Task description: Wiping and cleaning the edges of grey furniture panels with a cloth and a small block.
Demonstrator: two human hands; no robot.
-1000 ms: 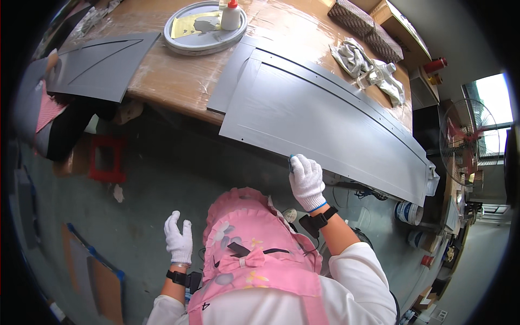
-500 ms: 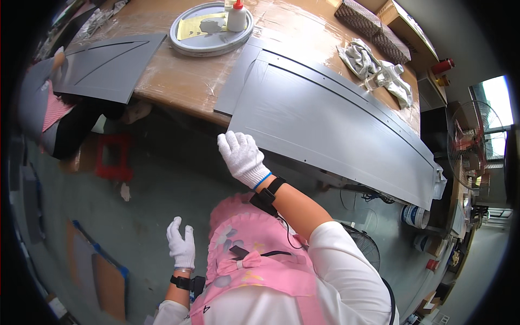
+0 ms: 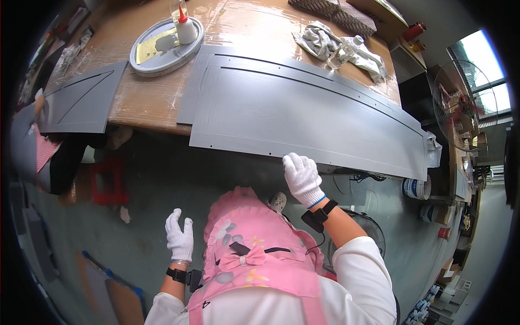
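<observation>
A long grey panel with a recessed border and small holes lies on the table, its near edge jutting past the tabletop. At that edge, right of its middle, is my right hand in a white knit glove. Its fingers are curled in, and whatever they may hold is hidden. My left hand, also gloved, hangs low over the floor beside my pink apron. Its fingers and thumb are apart, with nothing between them. Under the long panel's left end shows part of another grey panel.
A round grey lid carries a yellow sheet and a red-tipped bottle. Rags and a clear bottle lie behind the panel. At left, a co-worker handles another panel. A floor fan stands right of me.
My right hand has moved rightward along the panel's near edge, from near its left corner to past the middle. The left hand stays low with fingers apart. The whole view has shifted somewhat.
</observation>
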